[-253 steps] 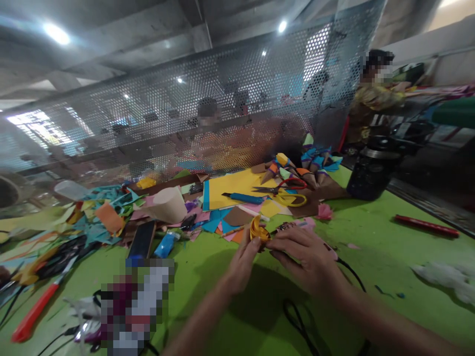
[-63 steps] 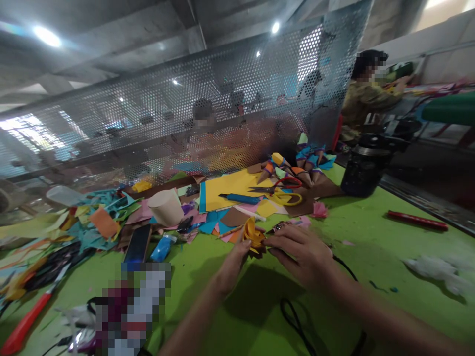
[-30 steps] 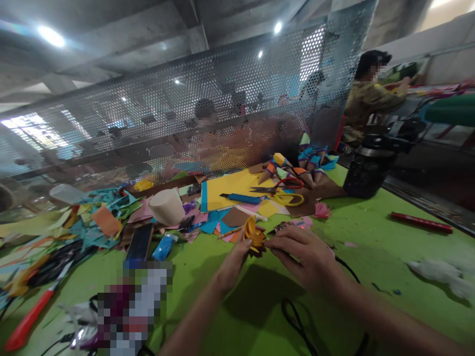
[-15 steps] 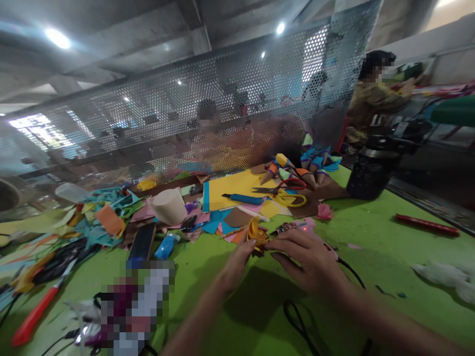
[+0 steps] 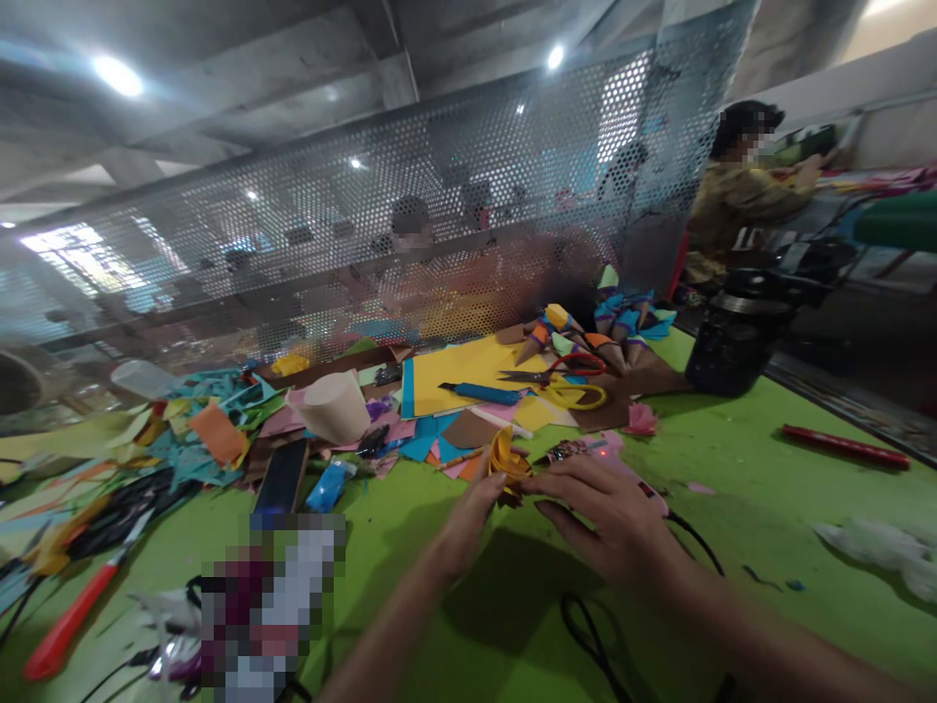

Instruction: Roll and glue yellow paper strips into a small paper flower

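Note:
A curled yellow paper flower [image 5: 505, 457] is held above the green table. My left hand [image 5: 468, 517] is closed on its left side, the thumb pressed against the lower petals. My right hand [image 5: 604, 498] reaches in from the right, its fingertips pinching the flower's lower right edge. Partly hidden behind the right hand lies a pink glue gun [image 5: 610, 447] with a small red light and a black cord. Just beyond the flower are a blue utility knife [image 5: 483, 392], scissors with red and yellow handles [image 5: 578, 366], and yellow sheets [image 5: 431, 376].
Paper scraps [image 5: 220, 386], a cream paper roll [image 5: 335, 407] and a phone [image 5: 282, 478] lie left. A red-handled knife [image 5: 80, 615] lies nearest me. Several paper cones [image 5: 622, 322], a black bottle [image 5: 732, 337] and a red pen [image 5: 845, 446] stand or lie right. A perforated panel [image 5: 307, 244] stands behind.
Both hands keep nearly the same hold on the yellow paper flower. The whole view has shifted very slightly.

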A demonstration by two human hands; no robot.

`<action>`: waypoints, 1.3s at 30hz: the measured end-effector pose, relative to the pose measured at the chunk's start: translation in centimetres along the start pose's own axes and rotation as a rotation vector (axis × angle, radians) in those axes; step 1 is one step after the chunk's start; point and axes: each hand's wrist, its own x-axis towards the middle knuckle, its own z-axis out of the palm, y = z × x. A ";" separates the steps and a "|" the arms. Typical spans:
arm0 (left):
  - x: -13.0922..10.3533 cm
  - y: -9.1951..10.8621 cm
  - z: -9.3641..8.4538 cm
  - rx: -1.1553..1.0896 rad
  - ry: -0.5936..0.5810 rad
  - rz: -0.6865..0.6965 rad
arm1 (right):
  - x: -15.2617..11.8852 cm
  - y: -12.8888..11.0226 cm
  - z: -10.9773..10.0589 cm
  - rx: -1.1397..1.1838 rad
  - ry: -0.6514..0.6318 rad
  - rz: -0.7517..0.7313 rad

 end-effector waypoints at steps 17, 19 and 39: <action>0.0 -0.3 0.1 0.014 0.030 -0.006 | -0.1 -0.4 0.2 -0.051 -0.060 -0.013; -0.1 0.2 0.2 0.035 0.029 -0.025 | 0.1 -0.5 0.1 -0.056 -0.055 -0.020; -0.2 1.0 0.4 0.089 0.033 -0.055 | 0.2 -0.1 -0.2 -0.008 -0.028 0.018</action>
